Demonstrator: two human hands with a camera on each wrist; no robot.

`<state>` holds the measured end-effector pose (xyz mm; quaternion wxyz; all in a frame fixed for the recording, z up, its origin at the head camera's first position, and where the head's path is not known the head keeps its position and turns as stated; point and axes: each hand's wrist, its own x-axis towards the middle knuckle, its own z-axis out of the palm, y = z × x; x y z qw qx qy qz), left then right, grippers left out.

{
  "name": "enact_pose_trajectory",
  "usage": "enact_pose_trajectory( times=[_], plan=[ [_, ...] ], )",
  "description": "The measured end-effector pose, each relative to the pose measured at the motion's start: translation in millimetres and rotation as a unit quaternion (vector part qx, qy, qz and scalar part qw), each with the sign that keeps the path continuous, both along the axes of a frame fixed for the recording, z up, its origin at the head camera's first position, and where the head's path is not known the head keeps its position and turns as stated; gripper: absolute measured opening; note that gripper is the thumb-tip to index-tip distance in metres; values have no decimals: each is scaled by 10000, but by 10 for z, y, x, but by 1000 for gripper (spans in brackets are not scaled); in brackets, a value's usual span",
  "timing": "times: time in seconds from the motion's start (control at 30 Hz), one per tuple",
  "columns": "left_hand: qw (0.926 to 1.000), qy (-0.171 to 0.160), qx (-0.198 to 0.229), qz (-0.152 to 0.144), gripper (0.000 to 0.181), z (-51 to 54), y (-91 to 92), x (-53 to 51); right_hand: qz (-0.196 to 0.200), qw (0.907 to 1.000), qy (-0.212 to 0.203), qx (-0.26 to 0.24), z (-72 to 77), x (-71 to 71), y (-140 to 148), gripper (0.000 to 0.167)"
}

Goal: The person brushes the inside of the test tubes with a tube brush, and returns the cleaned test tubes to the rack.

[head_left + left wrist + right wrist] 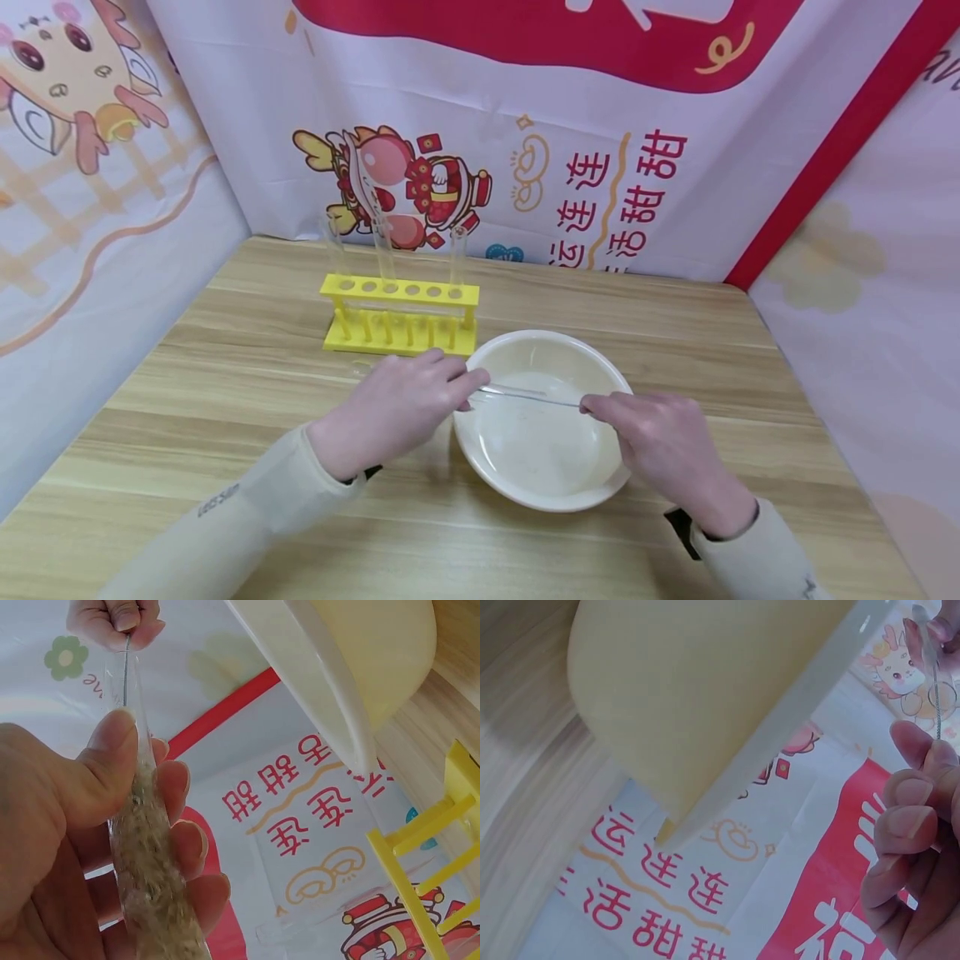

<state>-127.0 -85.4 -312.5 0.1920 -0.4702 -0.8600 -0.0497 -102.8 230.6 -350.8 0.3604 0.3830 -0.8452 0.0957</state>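
My left hand [401, 408] grips a clear glass test tube [513, 389] over the left part of a cream-white basin [540, 475]. Bristles of a test tube brush [154, 877] fill the tube inside the left hand's grasp, seen in the left wrist view. The brush's thin twisted-wire handle [939, 712] comes out of the tube's mouth. At its end, my right hand [663, 437] pinches the wire between thumb and fingers, above the basin's right side. In the head view the left fingers hide the bristles.
Behind the basin, to the left, stands a yellow test tube rack [401, 292] with clear test tubes [457, 258] upright in it. Some small clear item [362, 367] lies in front of the rack. Printed cloth [480, 108] walls the wooden table [187, 400] at the back and sides.
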Motion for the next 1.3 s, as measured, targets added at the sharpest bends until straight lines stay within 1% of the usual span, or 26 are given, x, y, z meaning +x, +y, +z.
enact_pose_trajectory(
  times=[0.1,0.23,0.37,0.53,0.73,0.97,1.17,1.3],
  plan=[
    [9999,-108,16,21,35,0,-22,-10,1,9999,157,-11,0,3,26,37],
    [9999,-105,24,25,32,-10,-46,-20,96,9993,362,-71,5,-2,55,40],
    [9999,-124,-20,82,33,4,-60,-21,149,9988,463,-87,22,-10,88,44],
    [9997,-194,-70,144,35,29,-76,-22,155,9983,552,-39,40,-9,122,45],
    [9995,-262,-75,185,34,26,-104,-32,116,9980,623,23,41,-5,162,45],
    [9996,-205,-90,199,33,26,-133,-44,13,9963,848,116,27,-7,212,43],
    [9994,-256,-71,223,33,28,-157,-49,0,9939,1095,137,15,-15,247,41],
    [9996,-202,-59,212,34,23,-170,-60,-23,9930,1168,173,11,-13,272,40]
  ],
)
